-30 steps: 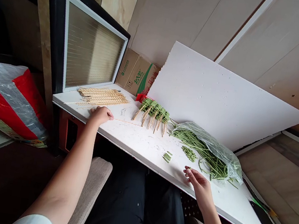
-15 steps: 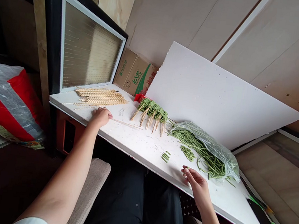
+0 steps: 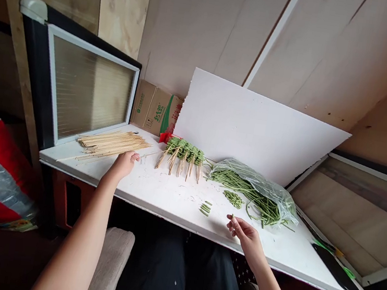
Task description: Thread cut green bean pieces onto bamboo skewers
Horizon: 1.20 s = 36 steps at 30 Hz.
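Slippage is the main risk as I judge it: the right hand [image 3: 244,232] hovers just over the near edge of the white surface [image 3: 170,200], its thumb and forefinger closed narrowly on a short green bean piece [image 3: 232,217], and so small and smooth a bit could drop past the edge onto the dark lap below. The left hand [image 3: 123,163] rests on the surface just beside the loose skewer pile [image 3: 111,143], fingers curled on the near end of a single skewer [image 3: 148,155] that shows only faintly. A sweep of that wrist could scatter the pile, and the skewer's sharp free end lies close to the finished bunch [image 3: 183,151], where it could catch. The two hands are well apart, so stick and piece are far from each other. Two little groups of cut pieces [image 3: 205,208] lie between the right hand and the clear bag of long beans [image 3: 259,193], near enough to be brushed. A dark flat device [image 3: 336,270] sits at the far right of the surface. Compared with half a second ago, the view has swung, so everything sits lower and further left in the frame and more of the wall shows. The single skewer now points toward the finished bunch instead of lying flat along the surface, while the right hand keeps the same pinch.
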### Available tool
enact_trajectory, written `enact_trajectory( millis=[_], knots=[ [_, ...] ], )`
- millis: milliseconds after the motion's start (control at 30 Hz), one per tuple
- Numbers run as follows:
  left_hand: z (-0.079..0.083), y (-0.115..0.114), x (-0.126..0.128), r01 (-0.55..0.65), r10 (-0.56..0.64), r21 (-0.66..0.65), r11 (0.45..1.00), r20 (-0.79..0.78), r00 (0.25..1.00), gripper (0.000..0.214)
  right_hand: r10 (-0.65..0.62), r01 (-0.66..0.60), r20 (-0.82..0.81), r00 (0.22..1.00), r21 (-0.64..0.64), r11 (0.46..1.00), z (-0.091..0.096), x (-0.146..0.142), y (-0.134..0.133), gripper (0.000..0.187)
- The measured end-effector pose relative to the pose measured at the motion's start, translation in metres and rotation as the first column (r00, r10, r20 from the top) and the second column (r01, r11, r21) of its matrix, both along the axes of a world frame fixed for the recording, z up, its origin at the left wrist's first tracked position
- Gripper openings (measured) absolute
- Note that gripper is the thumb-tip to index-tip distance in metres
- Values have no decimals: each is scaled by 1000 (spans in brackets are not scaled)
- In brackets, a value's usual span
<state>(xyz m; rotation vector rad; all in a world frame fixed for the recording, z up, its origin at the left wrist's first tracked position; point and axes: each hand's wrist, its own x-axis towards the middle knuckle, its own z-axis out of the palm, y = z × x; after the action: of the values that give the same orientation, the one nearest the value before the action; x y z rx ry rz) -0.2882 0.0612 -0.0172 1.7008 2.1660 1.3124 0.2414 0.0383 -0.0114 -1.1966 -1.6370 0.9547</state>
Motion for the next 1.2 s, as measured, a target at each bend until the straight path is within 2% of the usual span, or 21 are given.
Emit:
enact_trajectory(
  millis=[100,200,300,367,467,567,700,833,1000,1200],
  knots=[
    [12,3,16,139,-140,54,989,15,990,34,-16,16,-9,1000,38,999,5,3,0,55],
    [28,4,40,242,-244,84,967,17,970,30,-67,75,-95,993,83,994,8,8,4,58],
    [45,2,78,336,-336,87,938,-10,942,30,-115,142,-222,968,108,984,11,14,6,61],
    [53,-2,110,419,-418,111,901,-31,908,33,-122,148,-263,957,82,986,15,18,6,61],
    [57,-10,157,518,-521,106,849,-6,854,40,-154,169,-292,944,27,985,22,22,5,58],
    [53,-17,189,580,-580,34,814,-3,814,41,-203,222,-384,901,7,975,32,27,3,54],
    [51,-23,203,622,-622,-1,783,-20,783,38,-197,219,-517,833,-18,975,48,38,-3,48],
    [59,-30,206,646,-645,2,763,-60,762,36,-179,193,-558,811,-34,981,63,44,-13,45],
    [69,-42,214,661,-657,16,750,-94,748,35,-92,106,-598,796,-12,994,76,35,-27,44],
    [71,-46,220,675,-670,36,737,-91,737,36,-34,54,-641,767,11,999,82,27,-36,41]
  ],
)
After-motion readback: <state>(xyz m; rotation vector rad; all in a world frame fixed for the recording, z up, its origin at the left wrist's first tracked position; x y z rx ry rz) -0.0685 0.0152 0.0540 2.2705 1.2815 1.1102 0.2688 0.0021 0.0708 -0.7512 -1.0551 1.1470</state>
